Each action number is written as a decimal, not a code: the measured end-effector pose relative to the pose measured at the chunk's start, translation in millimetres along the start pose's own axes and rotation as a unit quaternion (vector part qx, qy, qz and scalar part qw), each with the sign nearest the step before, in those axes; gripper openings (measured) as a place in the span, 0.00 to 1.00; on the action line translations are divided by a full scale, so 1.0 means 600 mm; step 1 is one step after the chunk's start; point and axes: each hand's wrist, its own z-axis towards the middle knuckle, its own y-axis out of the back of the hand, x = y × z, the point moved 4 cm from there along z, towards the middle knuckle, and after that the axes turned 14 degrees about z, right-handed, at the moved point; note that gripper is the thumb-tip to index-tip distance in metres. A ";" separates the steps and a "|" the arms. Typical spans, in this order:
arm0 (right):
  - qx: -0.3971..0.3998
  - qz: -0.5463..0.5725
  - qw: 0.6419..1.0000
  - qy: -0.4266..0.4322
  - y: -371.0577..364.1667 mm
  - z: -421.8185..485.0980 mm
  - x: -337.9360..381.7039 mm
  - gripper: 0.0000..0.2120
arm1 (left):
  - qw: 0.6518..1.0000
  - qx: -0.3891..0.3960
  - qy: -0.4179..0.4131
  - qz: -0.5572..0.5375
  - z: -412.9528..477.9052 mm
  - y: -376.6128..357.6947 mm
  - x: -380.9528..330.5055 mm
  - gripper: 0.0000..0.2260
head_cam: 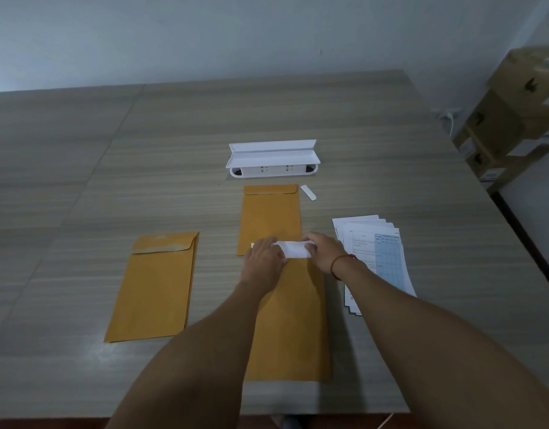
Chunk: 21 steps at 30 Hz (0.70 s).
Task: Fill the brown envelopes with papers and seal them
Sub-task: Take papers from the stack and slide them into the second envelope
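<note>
Wood-grain table point(112, 150), brown envelopes point(155, 289), papers point(384, 246), white tray point(271, 157)

Outstretched, left hand point(263, 255) and right hand point(324, 250) pinch one paper point(293, 249).

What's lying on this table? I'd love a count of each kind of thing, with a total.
Brown envelopes: 3 (left, far, near)
Stack of printed papers: 1
White paper on the near envelope: 1
White strip: 1
White socket box: 1
Total: 7
</note>
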 end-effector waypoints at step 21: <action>0.053 -0.030 0.998 -0.023 0.000 0.002 0.014 0.16 | 1.000 0.018 -0.006 0.012 -0.002 -0.006 0.006 0.11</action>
